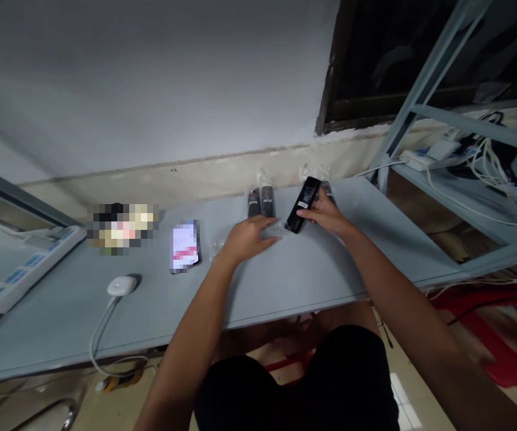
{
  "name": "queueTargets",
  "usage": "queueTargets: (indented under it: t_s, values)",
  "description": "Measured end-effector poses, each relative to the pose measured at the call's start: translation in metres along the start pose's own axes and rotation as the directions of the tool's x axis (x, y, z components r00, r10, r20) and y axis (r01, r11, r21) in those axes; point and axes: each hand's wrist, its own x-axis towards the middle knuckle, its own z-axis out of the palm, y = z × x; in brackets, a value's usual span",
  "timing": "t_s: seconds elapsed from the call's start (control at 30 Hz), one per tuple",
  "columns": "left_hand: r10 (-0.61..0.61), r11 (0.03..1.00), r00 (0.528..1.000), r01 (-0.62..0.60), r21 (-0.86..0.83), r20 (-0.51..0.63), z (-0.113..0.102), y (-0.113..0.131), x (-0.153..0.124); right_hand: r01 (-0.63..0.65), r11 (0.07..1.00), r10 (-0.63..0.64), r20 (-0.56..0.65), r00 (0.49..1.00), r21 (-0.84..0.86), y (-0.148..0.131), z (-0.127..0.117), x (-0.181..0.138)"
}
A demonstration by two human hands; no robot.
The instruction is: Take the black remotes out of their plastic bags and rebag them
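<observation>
In my right hand is a slim black remote control, tilted, with a small white label on the side facing me. My thumb lies across its lower part and my fingers are wrapped behind it. My left hand is low over the table, thumb and fingers apart, beside a crumpled clear plastic bag. How far it touches the bag I cannot tell. Just beyond it, two dark remote controls lie in clear bags. More bagged dark items are partly hidden behind my right hand.
A lit phone lies on the grey table, left of my hands. Farther left are a white charger with a cable, a blurred-out pile and a power strip. Tangled cables sit on the right-hand shelf.
</observation>
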Motion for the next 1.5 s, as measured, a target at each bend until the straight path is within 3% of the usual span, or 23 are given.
queueTargets:
  t_s: [0.33,0.6,0.73,0.87,1.0,1.23,1.33,1.5]
  values:
    - [-0.032,0.999,0.996,0.031,-0.011,-0.084,0.004,0.014,0.002,0.05,0.998,-0.054,-0.165,0.985,-0.027,0.005,0.016,-0.001]
    - [-0.022,1.0,0.988,0.022,-0.002,-0.152,0.006,0.019,0.004,0.086,0.994,-0.092,-0.099,0.991,-0.064,0.012,0.035,-0.003]
    - [-0.03,0.987,0.992,0.011,-0.158,-0.122,0.0,0.02,0.005,0.06,0.998,-0.06,-0.048,0.997,-0.009,0.012,0.031,-0.003]
    - [-0.155,0.881,0.987,0.119,-0.458,-0.042,0.0,0.017,0.007,0.051,0.998,-0.051,0.007,0.999,0.021,0.005,0.024,-0.003]
    - [-0.248,0.742,0.968,0.215,-0.636,0.037,0.008,0.01,0.012,0.046,0.999,-0.045,0.021,0.999,-0.016,-0.001,0.021,-0.005]
    - [-0.335,0.551,0.926,0.343,-0.761,0.174,0.015,0.007,0.014,0.031,0.999,-0.035,0.181,0.983,0.024,-0.007,0.024,-0.01]
    - [-0.358,0.477,0.912,0.365,-0.8,0.202,0.015,0.009,0.013,0.065,0.998,-0.061,0.197,0.979,-0.012,-0.009,0.025,-0.012]
    - [-0.398,0.458,0.903,0.349,-0.818,0.162,0.016,0.013,0.016,0.152,0.976,-0.112,0.244,0.963,-0.153,-0.01,0.029,-0.015]
